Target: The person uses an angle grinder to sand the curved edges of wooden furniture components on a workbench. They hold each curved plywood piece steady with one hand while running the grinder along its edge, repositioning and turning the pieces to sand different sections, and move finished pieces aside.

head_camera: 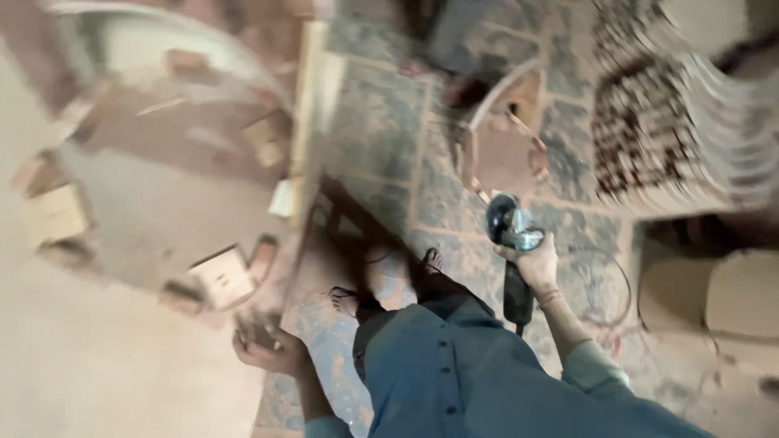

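Observation:
My right hand [537, 264] grips a black angle grinder [513, 235] with its round head pointing up and away, held out over the stone floor. The tool's dark body and cord hang down past my wrist. My left hand [272, 350] rests on the near edge of a dusty wooden workbench [122, 357], fingers curled over the edge beside a small wooden block [221, 276]. A large round wooden frame [162, 105] with glued blocks lies on the bench. My bare feet and blue clothing show below.
A curved wooden piece [503, 138] lies on the tiled floor ahead. Stacked curved wooden parts [682, 122] fill the upper right. Tan boxes [714, 296] sit at the right. A cable loops on the floor near them.

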The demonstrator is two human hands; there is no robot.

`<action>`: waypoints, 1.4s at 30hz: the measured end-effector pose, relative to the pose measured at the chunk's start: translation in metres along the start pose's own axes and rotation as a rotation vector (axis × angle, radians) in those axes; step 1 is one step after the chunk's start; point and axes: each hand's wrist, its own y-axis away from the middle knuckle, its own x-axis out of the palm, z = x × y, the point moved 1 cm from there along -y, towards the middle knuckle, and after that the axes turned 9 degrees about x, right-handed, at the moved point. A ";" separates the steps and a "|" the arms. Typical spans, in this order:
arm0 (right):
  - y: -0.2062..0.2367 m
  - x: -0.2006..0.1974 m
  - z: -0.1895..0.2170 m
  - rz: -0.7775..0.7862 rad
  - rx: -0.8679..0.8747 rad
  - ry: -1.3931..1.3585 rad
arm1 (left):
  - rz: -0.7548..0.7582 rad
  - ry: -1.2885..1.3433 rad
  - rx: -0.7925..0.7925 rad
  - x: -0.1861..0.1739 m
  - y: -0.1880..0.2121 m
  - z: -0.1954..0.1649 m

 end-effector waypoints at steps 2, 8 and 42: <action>-0.013 -0.018 -0.026 -0.041 0.053 0.017 | 0.141 -0.182 0.150 0.017 0.039 -0.020; -0.072 -0.076 -0.116 -0.088 0.203 -0.043 | 0.727 0.104 0.248 0.105 0.109 -0.099; -0.375 -0.126 -0.170 -0.264 1.211 -0.548 | 2.057 -0.558 0.950 0.973 0.294 -0.495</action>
